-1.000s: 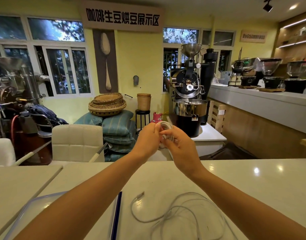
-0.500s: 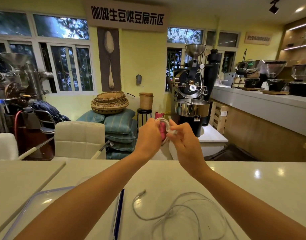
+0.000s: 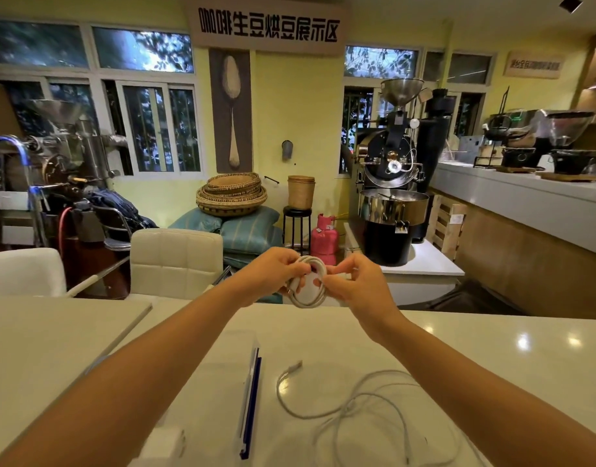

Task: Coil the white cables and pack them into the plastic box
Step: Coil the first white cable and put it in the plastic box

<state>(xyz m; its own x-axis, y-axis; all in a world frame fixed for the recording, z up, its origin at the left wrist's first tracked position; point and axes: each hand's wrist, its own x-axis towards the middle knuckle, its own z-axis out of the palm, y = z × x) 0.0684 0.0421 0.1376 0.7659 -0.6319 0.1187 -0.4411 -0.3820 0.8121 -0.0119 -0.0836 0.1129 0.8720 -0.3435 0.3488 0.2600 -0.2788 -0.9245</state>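
You held the coiled white cable (image 3: 308, 281) up in the air beyond the far edge of the table (image 3: 492, 358), both arms stretched out; your left hand (image 3: 273, 269) was closed around the left side of the loops, probably to keep them from springing apart; your right hand (image 3: 352, 281) pinched the coil's right side between thumb and fingers, seemingly to tuck the loose end in; a second loose cable (image 3: 357, 404) lay uncoiled on the table near its near edge, between your forearms, its plug (image 3: 294, 366) pointing away from you; a clear plastic box (image 3: 195, 382) with a blue edge (image 3: 251, 402) sat to the left of that cable, largely hidden under your left forearm, so how much it held could not be told; the table beyond the box and cable lay bare, leaving room to bring the coil down
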